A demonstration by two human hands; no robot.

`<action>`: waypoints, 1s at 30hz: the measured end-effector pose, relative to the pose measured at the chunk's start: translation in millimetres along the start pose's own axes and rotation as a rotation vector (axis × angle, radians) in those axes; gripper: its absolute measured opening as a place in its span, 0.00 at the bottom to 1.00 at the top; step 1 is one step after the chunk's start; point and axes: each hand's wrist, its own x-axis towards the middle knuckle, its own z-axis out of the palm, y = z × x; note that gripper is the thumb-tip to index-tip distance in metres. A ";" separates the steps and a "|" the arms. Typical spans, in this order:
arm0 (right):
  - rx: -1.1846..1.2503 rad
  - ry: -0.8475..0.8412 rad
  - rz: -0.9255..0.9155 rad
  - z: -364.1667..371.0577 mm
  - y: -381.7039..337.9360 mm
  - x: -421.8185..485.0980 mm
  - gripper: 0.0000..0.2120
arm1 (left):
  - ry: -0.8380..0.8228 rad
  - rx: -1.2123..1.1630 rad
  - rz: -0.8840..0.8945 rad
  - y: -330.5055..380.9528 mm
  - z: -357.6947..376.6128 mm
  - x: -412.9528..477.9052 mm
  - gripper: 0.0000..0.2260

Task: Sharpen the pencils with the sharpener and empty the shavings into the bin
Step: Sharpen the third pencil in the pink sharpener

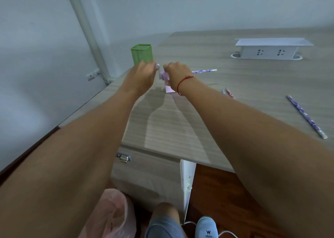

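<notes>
Currently the right hand (176, 71) clamps the small lilac box-shaped plastic sharpener (167, 83), a purple patterned pencil (204, 71) projecting rightward from it. The left hand (144, 73), fingers curled, is at its crank side; its grip is hidden. Brace the sharpener flat on the wood-grain desk (235, 85); turn steadily. Spare pencils (307, 117) lie right of the sharpener.

Matt woodgrain desk (235, 85); green mesh holder (141, 54).
</notes>
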 end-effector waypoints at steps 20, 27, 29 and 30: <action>-0.082 -0.012 -0.078 -9.0 3.2 -2.7 0.16 | -0.322 -0.012 -0.020 -1.4 37.4 -18.7 0.14; -0.092 -0.019 -0.103 -9.0 5.6 -0.5 0.16 | -0.320 -0.154 -0.143 -15.7 39.4 9.9 0.12; -0.092 -0.025 -0.108 -8.7 5.9 -0.8 0.16 | -0.322 -0.111 -0.156 -16.1 35.1 21.3 0.12; -0.092 -0.031 -0.111 -8.6 6.1 -0.8 0.17 | -0.295 -0.098 -0.159 -17.6 34.4 26.6 0.12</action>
